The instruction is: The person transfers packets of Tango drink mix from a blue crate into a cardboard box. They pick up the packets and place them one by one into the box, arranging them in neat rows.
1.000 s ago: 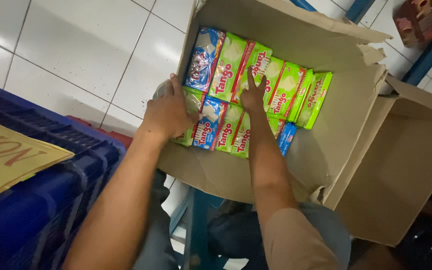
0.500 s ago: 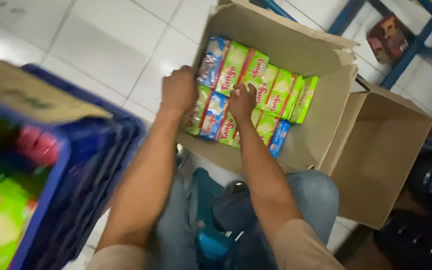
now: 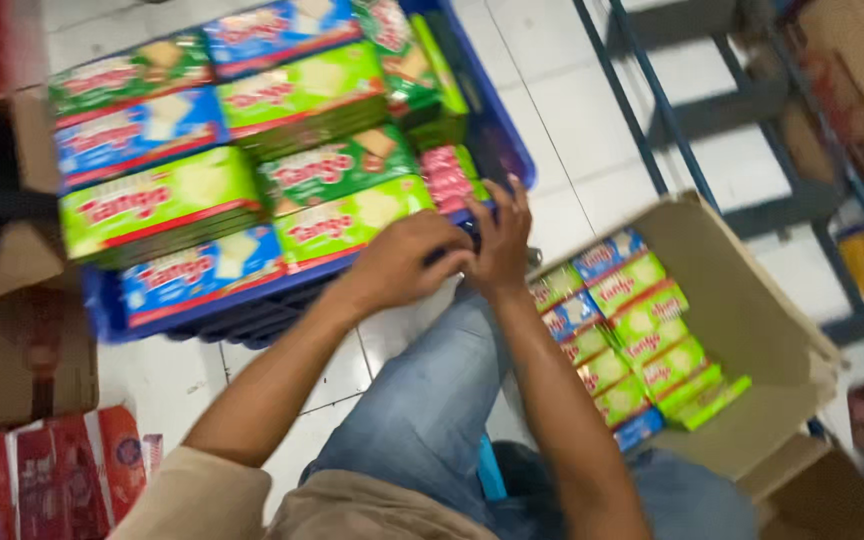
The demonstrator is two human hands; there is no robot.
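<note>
While both hands, left hand point(image 3: 407, 262) curled and right hand point(image 3: 500, 235) half open, are meeting at the blue plastic crate point(image 3: 497, 140) of green and blue wafer packs point(image 3: 342, 222), what they are gripping cannot be told.

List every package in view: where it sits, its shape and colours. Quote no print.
Crate packs: flat rectangular packets, green and blue with red bands, filling the blue crate, upper left.
Box packs: the same kind, mostly green, some blue, rowed in the cardboard box, right.
Red packets: lower-left floor, too blurred to detail.
</note>
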